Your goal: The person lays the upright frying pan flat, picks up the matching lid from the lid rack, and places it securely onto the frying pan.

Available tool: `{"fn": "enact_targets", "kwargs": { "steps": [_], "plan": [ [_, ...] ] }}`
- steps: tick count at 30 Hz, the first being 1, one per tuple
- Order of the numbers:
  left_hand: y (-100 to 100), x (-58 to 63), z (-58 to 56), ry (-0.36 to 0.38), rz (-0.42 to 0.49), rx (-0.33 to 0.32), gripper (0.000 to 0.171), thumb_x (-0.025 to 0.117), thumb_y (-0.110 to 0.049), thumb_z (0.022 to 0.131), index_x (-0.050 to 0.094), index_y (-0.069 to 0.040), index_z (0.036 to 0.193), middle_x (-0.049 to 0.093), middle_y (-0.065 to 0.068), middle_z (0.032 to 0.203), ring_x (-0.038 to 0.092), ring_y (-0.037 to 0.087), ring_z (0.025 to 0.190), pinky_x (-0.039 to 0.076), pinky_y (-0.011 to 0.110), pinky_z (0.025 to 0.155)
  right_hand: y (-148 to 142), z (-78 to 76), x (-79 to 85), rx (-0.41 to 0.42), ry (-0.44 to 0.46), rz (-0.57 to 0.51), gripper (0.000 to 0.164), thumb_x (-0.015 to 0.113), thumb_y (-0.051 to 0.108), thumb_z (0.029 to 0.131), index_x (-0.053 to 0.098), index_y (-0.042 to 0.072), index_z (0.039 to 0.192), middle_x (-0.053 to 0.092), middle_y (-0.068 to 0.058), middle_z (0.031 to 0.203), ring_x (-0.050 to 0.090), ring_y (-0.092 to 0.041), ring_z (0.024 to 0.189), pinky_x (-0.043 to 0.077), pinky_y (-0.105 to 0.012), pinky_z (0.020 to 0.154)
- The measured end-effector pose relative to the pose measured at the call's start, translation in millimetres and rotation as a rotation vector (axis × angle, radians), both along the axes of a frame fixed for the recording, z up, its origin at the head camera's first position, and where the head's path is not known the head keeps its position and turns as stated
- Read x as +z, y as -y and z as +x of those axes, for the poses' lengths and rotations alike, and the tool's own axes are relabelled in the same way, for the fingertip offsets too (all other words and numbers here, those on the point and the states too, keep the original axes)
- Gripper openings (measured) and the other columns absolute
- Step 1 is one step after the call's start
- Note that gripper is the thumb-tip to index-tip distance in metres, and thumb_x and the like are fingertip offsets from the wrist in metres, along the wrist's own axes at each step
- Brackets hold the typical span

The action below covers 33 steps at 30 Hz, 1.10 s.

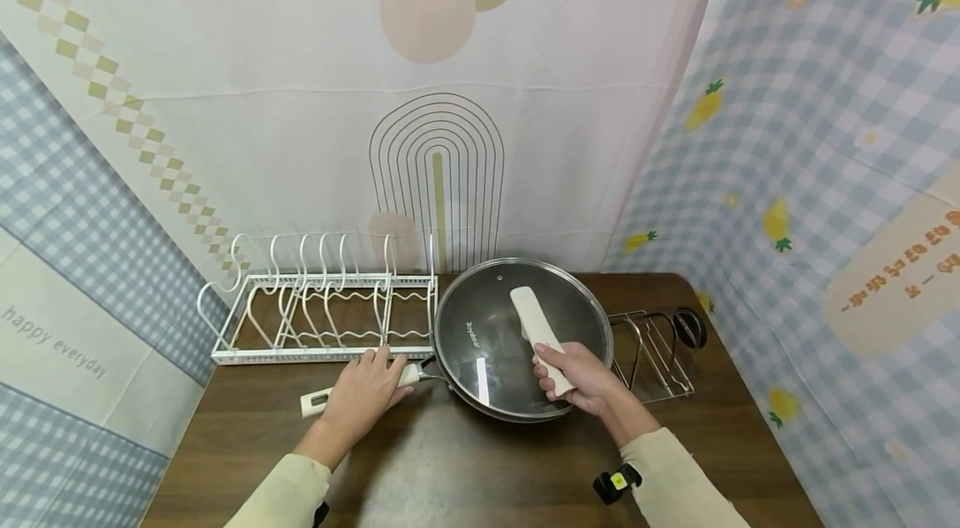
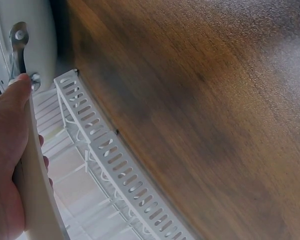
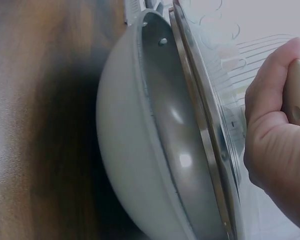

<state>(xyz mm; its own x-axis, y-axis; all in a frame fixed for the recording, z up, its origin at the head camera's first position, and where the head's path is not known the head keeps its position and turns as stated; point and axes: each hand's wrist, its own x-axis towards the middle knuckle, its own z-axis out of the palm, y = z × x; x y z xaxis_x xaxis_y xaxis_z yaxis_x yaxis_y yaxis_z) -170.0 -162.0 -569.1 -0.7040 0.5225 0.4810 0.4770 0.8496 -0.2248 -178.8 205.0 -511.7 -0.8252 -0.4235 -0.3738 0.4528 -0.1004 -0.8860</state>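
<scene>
A wok (image 3: 119, 120) with a pale outside and a grey inside sits on the wooden table. My left hand (image 1: 362, 395) holds its long cream handle (image 2: 39, 195); in the left wrist view the thumb lies along the top and fingertips show on the far side. Above the wok is a glass lid (image 1: 472, 295) with a metal rim. My right hand (image 1: 581, 378) grips the lid's cream bar handle (image 1: 531, 316) at its near end. In the right wrist view, a gap shows between the lid's rim and the wok's rim on the near side.
Left of the wok stands a white wire rack (image 1: 322, 356) with upright loops, close behind my left hand. To the right is a smaller metal wire rack (image 1: 660, 396) with a black round piece (image 1: 690, 328). Patterned cloths hang behind the brown table (image 1: 450, 478) and along both sides.
</scene>
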Motion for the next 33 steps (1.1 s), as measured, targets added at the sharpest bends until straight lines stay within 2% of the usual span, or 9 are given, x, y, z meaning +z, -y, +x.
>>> {"fn": "enact_targets", "kwargs": {
  "steps": [33],
  "plan": [
    [1.0, 0.2, 0.0, 0.032, 0.007, -0.002, 0.056, 0.084, -0.052, 0.078, 0.057, -0.008, 0.102, 0.059, 0.013, 0.088, 0.061, 0.031, 0.075, 0.052, 0.041, 0.054, 9.4, 0.1, -25.1, -0.03, -0.007, 0.023, 0.025, 0.046, 0.023, 0.111, 0.051, 0.003, 0.098, 0.056, 0.003, 0.071, 0.053, -0.005, 0.054, 0.049, -0.019, 0.046]
  ]
}}
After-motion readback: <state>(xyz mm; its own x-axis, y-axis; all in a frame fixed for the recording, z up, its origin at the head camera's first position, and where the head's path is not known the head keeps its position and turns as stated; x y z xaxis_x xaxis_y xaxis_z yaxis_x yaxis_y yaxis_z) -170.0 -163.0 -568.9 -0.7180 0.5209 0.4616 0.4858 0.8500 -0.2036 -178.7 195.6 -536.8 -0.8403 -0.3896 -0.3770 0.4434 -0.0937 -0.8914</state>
